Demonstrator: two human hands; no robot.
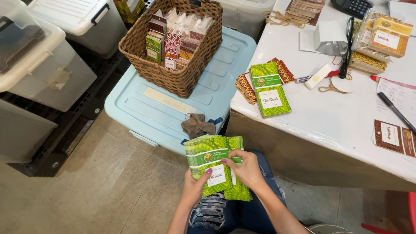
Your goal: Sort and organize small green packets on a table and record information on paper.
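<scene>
A fanned stack of green patterned packets (211, 161) with white labels sits over my lap. My left hand (193, 187) grips the stack from below, thumb on a label. My right hand (245, 168) holds the stack's right side, fingers curled over the top packets. On the white table lie more green packets (269, 89) beside red-and-yellow patterned ones (246, 88). A wicker basket (173, 76) with several upright packets stands on a light blue bin lid (160, 112).
Clear storage bins (39, 56) stand at the left on a black grid. A crumpled brown cloth (197, 125) lies on the blue lid. The table holds black markers (395, 110), a calculator (351, 6), a silver pouch (329, 39), yellow wrapped packs (381, 41) and brown cards (394, 138).
</scene>
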